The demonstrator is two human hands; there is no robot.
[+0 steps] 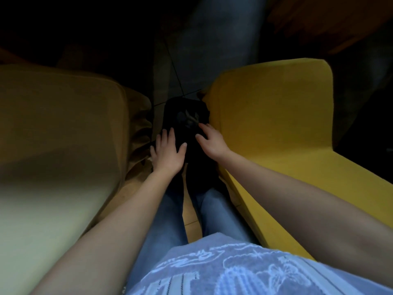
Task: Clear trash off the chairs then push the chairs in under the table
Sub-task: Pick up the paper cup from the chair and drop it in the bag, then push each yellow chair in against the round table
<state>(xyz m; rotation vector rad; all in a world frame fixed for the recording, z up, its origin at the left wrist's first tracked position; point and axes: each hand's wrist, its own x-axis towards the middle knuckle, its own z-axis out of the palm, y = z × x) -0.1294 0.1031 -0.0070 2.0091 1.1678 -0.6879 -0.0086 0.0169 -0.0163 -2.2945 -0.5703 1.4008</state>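
- Looking straight down: my left hand (168, 154) lies flat on the near side of a black bag (182, 107) at the centre of the frame, fingers straight and spread, gripping nothing.
- My right hand (210, 143) reaches in beside it with its fingers extended. The tips touch the bag's right edge and it is not clenched on anything either.
- Inside the bag's mouth I can make out pale scraps (189, 120), which I take for the trash; it's too dark to say what they are.
- The bag sits on the floor between the two chairs: the bright yellow chair (276, 116) fills the right of the frame, and a dimmer chair (59, 124) fills the left, blurred.
- No litter shows on the parts of either chair I can see, so I judge the clearing step is near its end.
- Next move, as I read it: pinch the bag's rim, lift it out of the gap and set it aside, then grip a chair and push it in. I can't make out the table.
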